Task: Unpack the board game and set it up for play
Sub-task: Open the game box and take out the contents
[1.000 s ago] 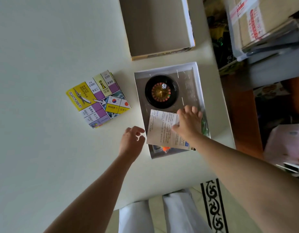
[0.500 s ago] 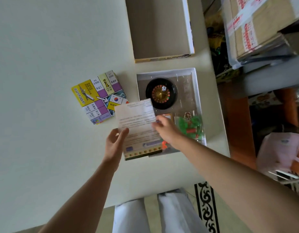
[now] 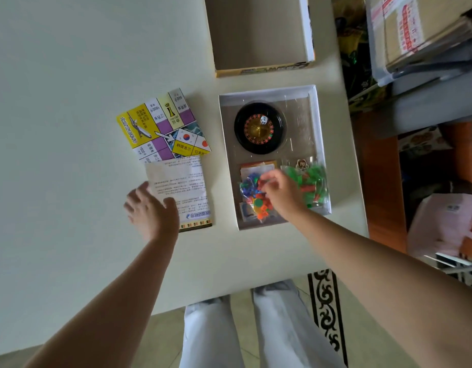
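Pale cream table (image 3: 70, 128) fills the left and middle of the view, its near edge above the person's light trousers (image 3: 208, 338). Beyond its right edge are a tiled floor with a black scrollwork strip (image 3: 325, 309), a brown wooden surface, and a taped cardboard carton (image 3: 405, 25) on a grey shelf.

An upturned box lid (image 3: 256, 33) lies at the far side of the table. Just nearer is the open box base (image 3: 317, 123), its long axis running away from the person. A black roulette wheel (image 3: 260, 128) with a white die (image 3: 264, 120) in it fills the far half. A bag of mixed coloured pieces (image 3: 252, 197) and a bag of green pieces (image 3: 313, 181) lie side by side in the near half.

Left of the box, the folded game board (image 3: 160, 128) lies flat, turned at an angle. The instruction sheet (image 3: 181, 187) lies just nearer, its long axis pointing away from the person. Its far edge covers the board's near corner, its coloured band is nearest the person, and its print reads upside down.

The left hand (image 3: 150, 211) is spread flat, palm down, gripping nothing, its thumb across the sheet's left edge. The right hand (image 3: 281, 192) reaches into the box with its fingers curled at the coloured bag. Whether they have closed on it I cannot tell.
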